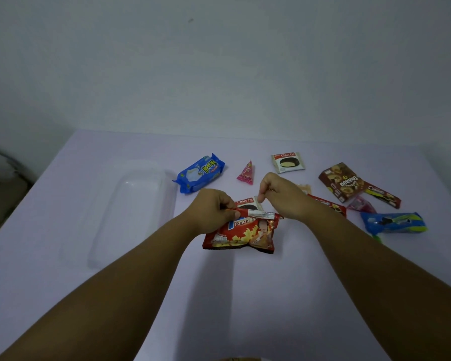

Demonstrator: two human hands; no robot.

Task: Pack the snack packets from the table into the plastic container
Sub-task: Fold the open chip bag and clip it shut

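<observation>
Near the middle of the table (245,295), the left hand (214,211) grips the top edge of a red potato snack bag (245,234). The right hand (279,195) pinches the corner of a Choco Pie packet (246,203) that lies just behind the bag. To the left stands the clear plastic container (130,212), with no packet inside. Other packets lie around: a blue biscuit pack (201,173), a pink triangle packet (246,173), a second Choco Pie (288,162) and a brown box (343,182).
</observation>
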